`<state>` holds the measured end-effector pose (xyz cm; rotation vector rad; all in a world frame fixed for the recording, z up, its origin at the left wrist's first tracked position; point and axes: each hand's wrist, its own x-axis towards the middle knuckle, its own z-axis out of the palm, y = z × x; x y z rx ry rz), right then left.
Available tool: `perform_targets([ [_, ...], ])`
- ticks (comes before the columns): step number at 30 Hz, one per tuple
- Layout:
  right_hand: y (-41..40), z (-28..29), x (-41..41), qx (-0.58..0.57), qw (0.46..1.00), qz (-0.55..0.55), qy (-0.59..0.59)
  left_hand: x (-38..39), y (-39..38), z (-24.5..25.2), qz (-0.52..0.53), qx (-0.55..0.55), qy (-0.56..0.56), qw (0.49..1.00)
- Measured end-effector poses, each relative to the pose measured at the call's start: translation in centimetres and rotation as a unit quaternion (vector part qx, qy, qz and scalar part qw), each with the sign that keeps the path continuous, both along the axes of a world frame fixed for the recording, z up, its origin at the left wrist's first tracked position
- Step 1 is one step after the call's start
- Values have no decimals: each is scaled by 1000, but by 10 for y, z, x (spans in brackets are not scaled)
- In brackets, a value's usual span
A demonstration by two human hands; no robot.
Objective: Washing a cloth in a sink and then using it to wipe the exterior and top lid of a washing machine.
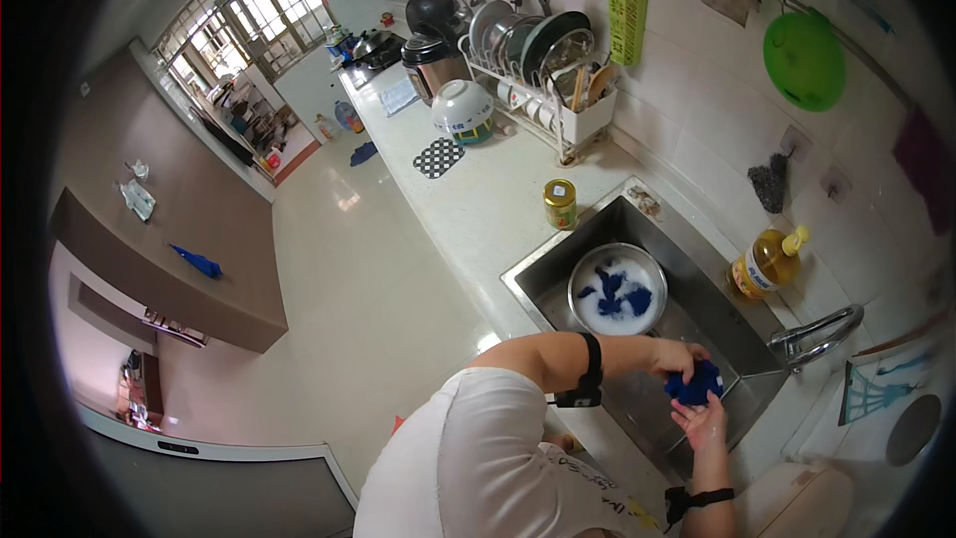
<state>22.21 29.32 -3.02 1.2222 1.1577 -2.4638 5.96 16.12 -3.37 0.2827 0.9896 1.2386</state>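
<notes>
Over the right part of the steel sink (680,456), a bunched dark blue cloth (694,382) is held between both hands. My left hand (676,359) grips it from above, with fingers bent over its edge. Below it, my right hand (700,418) is turned palm up, thumb and fingertips against the cloth's lower side. A round metal basin (572,291) sits in the sink beyond my left forearm. White suds (624,269) fill it, and wet blue cloth (611,299) breaks the surface in several patches. Part of the basin's near rim is close behind my forearm.
A chrome faucet (821,336) and a yellow soap pump bottle (763,265) stand along the sink's wall side. A gold-lidded jar (560,204) is by the sink corner. Farther along the counter are a loaded dish rack (590,123), a white bowl (461,106) and a checkered mat (439,158).
</notes>
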Motion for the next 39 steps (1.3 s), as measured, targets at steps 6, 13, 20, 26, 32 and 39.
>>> perform_targets([
  [6, 22, 3, 6, 93, 980, -21, 173, 25, -34, 56, 130, 90, 119, 980],
  [13, -83, 119, -22, 372, 913, 23, 165, 1, -123, 95, 185, 93, 268, 941],
  [20, -237, 126, -97, 36, 928, 200, 313, -58, -352, 169, 303, 178, 202, 914],
  [26, -441, 172, -207, 66, 875, 366, 309, -80, -570, 185, 356, 100, 246, 896],
  [32, -617, 179, -299, 344, 629, 533, 450, -58, -745, 170, 467, 10, 288, 836],
  [39, -808, 165, -359, 445, 354, 630, 530, -41, -875, 149, 416, -307, 489, 702],
])
